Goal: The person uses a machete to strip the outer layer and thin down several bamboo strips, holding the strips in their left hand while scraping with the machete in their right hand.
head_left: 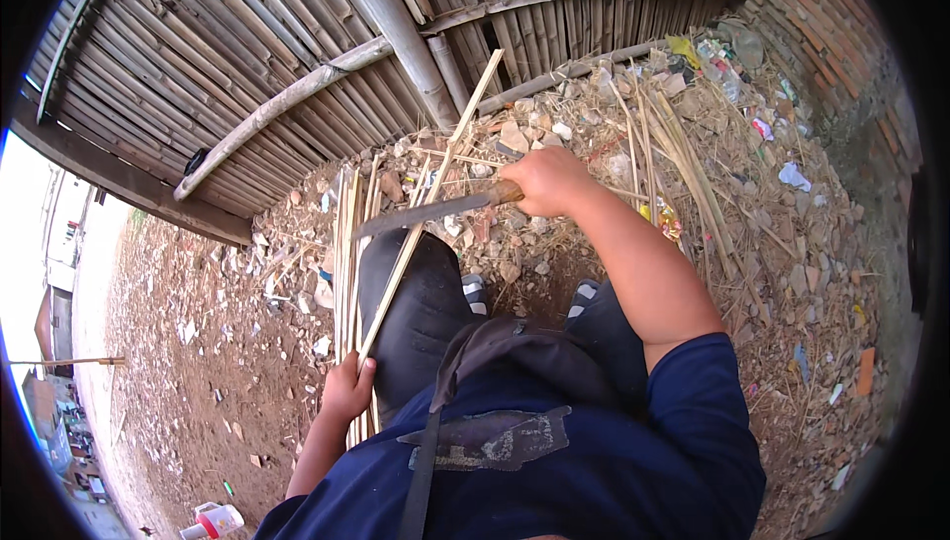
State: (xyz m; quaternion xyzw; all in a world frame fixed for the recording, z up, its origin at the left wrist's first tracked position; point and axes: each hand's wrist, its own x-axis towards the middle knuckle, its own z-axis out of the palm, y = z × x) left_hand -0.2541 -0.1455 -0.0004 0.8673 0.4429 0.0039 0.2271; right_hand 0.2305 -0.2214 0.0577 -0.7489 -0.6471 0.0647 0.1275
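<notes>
My right hand [547, 181] is closed round the wooden handle of a long-bladed knife [426, 213], whose blade points left. The blade crosses over a long pale bamboo strip [457, 136]; whether they touch I cannot tell. My left hand [349, 386] grips the near end of this strip beside my left thigh. From there the strip slants up and away across my knee, its far end near the bamboo wall. A bundle of similar bamboo strips [346, 253] lies lengthwise along the outside of my left leg, passing by the left hand.
A bamboo slat wall [267, 65] with pole rails stands ahead, and a brick wall [821, 15] rises at the right. More bamboo strips [683, 159] lie on the ground right of my arm. Stones and litter cover the dirt ground [198, 372]. A clear, red-trimmed container [213, 522] lies at lower left.
</notes>
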